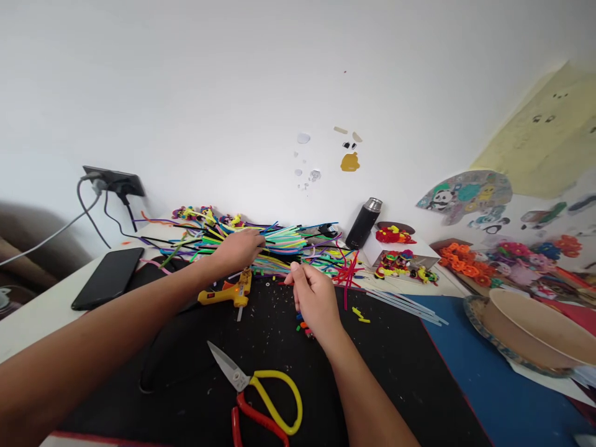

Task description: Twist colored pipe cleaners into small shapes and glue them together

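While the left hand (241, 249) reaches onto the bundle of pipe cleaners (284, 241) at the desk's rear, fingers bent, grip unclear, the right hand (313, 293) is curled near the bundle's front edge, contents hidden. Yellow glue gun (228, 295) below left hand; scissors (256, 390) nearer, blades shut.

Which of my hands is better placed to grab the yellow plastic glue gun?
Probably your left hand: it's at the colourful fuzzy stems, close to the glue gun. Your right hand is farther off, over the black mat.
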{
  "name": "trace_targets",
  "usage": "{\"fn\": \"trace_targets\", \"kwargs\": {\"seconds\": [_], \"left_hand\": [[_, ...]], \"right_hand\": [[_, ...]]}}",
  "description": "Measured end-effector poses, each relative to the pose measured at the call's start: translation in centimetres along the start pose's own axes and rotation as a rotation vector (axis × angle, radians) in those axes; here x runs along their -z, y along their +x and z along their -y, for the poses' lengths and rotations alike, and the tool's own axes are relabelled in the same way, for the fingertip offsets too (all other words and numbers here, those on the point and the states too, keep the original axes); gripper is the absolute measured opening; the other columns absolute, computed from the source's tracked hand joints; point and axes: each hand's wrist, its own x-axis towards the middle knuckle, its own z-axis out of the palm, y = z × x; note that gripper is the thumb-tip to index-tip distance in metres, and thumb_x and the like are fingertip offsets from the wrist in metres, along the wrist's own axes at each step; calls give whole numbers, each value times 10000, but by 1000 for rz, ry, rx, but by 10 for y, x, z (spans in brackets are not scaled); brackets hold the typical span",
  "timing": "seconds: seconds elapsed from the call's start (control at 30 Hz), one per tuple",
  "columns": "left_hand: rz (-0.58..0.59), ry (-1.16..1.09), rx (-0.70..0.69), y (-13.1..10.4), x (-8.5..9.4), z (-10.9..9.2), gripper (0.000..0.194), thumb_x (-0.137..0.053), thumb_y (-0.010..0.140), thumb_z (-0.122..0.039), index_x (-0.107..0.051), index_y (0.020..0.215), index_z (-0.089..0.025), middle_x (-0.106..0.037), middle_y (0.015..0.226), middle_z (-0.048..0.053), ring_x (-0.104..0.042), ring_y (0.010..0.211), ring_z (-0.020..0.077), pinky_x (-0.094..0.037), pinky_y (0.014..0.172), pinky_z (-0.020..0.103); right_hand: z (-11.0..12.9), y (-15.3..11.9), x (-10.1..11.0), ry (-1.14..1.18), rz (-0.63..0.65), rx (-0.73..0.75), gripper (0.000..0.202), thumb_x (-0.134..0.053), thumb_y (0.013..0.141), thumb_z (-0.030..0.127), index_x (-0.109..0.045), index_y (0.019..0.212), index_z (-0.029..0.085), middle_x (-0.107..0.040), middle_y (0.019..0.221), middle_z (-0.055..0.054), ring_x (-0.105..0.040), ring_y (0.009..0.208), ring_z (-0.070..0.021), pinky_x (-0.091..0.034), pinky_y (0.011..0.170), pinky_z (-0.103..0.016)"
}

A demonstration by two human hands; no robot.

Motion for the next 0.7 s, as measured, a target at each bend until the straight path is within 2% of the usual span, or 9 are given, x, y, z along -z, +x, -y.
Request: {"fn": "trace_targets", "kwargs": {"seconds": [0.17,0.33,0.57,0.7], "left_hand": [[-80,5,14,0,1,1,314,-413,1013,-245,-714,969,-168,-697,980,121,-650,953,278,-484,786,355],[-46,-13,-16,-3,-6,3,274,-460,989,-240,-729,988,-187,-696,984,104,-652,966,264,-489,808,340],[-113,-117,43,-4,1,-2,278,-484,1005,-290,-737,1044,-181,-713,1040,100,-657,1019,265,-500,862,343],[-120,-107,-29,-1,5,-12,262,-500,998,-253,-742,1054,-170,-706,1043,106,-645,1032,270,-494,900,361]], "right_hand": [[-2,-1,-2,-101,25,20,487,-439,1032,580,-644,779,218,-504,480,43,-507,424,-133,-353,478,-236],[-4,-2,-3,-141,26,39,483,-437,1036,571,-653,783,222,-503,479,41,-513,433,-136,-351,486,-237],[-1,-2,-2,-44,-9,32,488,-461,1027,581,-644,763,214,-490,473,52,-490,407,-122,-380,477,-233],[4,-1,-1,89,-28,-16,493,-488,1005,604,-634,755,205,-462,457,64,-460,381,-112,-366,428,-226]]}}
